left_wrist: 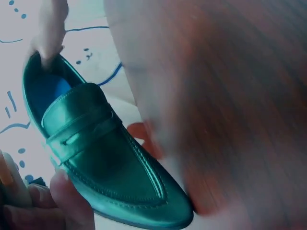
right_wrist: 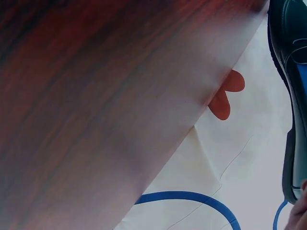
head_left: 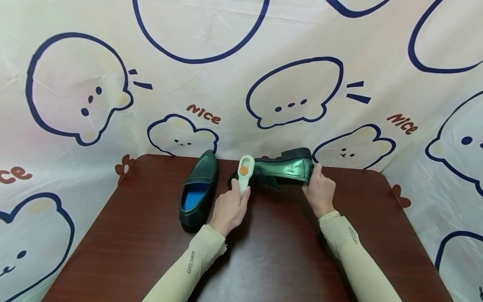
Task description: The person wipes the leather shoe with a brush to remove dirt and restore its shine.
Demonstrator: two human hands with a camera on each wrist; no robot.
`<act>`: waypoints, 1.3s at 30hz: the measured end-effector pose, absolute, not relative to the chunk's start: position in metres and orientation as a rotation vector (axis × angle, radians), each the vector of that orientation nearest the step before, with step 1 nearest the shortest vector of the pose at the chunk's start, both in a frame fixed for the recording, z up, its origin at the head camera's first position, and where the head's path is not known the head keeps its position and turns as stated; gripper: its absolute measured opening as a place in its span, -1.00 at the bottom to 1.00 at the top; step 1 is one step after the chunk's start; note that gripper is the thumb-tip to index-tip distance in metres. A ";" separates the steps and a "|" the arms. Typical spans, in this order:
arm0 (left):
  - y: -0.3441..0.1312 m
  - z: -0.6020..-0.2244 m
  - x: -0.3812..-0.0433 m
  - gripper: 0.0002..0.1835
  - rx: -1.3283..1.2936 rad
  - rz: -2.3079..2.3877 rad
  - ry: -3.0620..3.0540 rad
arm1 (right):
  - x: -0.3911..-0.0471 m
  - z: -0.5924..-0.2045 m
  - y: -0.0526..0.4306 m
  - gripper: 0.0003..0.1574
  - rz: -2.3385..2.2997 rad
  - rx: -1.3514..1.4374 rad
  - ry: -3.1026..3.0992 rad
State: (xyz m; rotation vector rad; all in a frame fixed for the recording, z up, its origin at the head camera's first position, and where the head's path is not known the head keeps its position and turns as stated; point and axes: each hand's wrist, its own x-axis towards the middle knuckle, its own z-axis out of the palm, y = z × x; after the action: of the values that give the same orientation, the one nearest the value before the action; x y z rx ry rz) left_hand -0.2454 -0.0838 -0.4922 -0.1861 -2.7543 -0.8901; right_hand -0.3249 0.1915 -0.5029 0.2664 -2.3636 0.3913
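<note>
My right hand [head_left: 320,191] grips a shiny dark green loafer [head_left: 292,168] by its heel. The shoe is tilted on its side above the back of the table, toe to the left and sole toward the backdrop. In the left wrist view, that hand's fingers [left_wrist: 50,40] reach into the heel opening. My left hand [head_left: 229,209] holds a pale handheld tool [head_left: 247,161] with an oval head and an orange round spot, which overlaps the toe in the head view. The matching loafer [head_left: 205,170] with a blue insole stands upright to the left of my left hand.
The dark brown wooden table [head_left: 264,251] ends at a back edge just behind the shoes. A pale cloth backdrop [head_left: 226,92] with blue cartoon outlines hangs behind and to both sides.
</note>
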 end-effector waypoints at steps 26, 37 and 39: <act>-0.092 -0.492 -0.233 -0.50 -0.121 -0.876 -2.774 | -0.326 -0.518 0.230 -0.22 0.514 0.210 -3.046; -0.085 -0.493 -0.235 -0.58 -0.127 -0.899 -2.788 | -0.325 -0.511 0.221 -0.11 0.285 0.128 -3.178; -0.082 -0.495 -0.239 -0.58 -0.154 -0.916 -2.808 | -0.325 -0.510 0.218 -0.14 0.243 0.136 -3.183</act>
State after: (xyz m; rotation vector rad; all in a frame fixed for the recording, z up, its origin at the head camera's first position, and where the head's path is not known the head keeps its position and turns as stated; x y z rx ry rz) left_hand -0.2385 -0.0816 -0.4950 -0.1543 -2.8081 -0.9157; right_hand -0.3249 0.2184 -0.5102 0.1365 -3.1827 0.2429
